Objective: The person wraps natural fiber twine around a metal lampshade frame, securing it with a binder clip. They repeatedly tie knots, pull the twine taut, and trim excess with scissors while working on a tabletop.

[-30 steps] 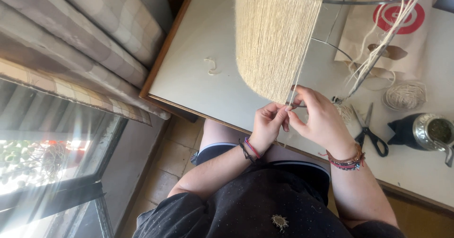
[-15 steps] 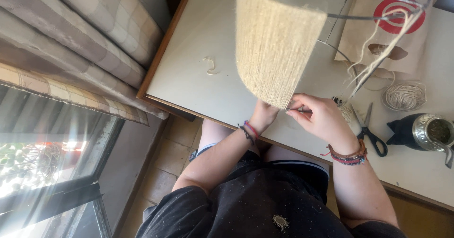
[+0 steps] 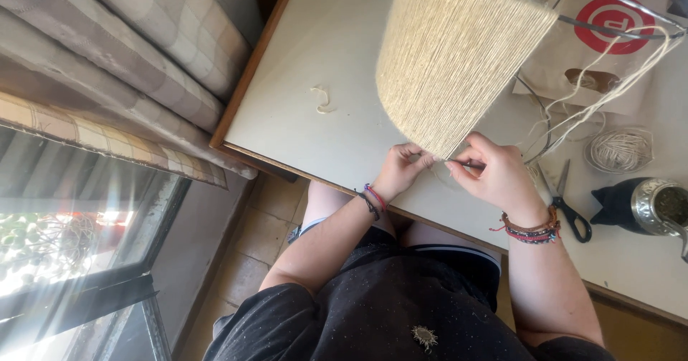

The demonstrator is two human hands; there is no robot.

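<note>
Pale table [image 3: 337,60] fills the upper frame; its wood-trimmed near edge runs diagonally, from the checked curtains at left down to the person's lap. Left half of the top is open, with only one scrap of twine [image 3: 322,99] on it; the right half is crowded.

One twine-wrapped lampshade [image 3: 451,53] stands tilted over the table, its top cut off by the frame, bare wire rim showing at the upper right. Its lower tip comes down between the two hands at the table edge.

Left hand [image 3: 403,169] is curled under that tip, fingertips touching the twine; whether it pinches anything is hidden. Right hand [image 3: 494,174] is closed, thumb and forefinger pinching a strand at the shade's bottom edge (the strand itself is hard to make out).

One paper bag [image 3: 609,53] lies flat behind the shade, loose strands trailing across it. One ball of twine [image 3: 620,149], one pair of scissors [image 3: 570,207], one metal cup [image 3: 659,205], partly cut off at right.
</note>
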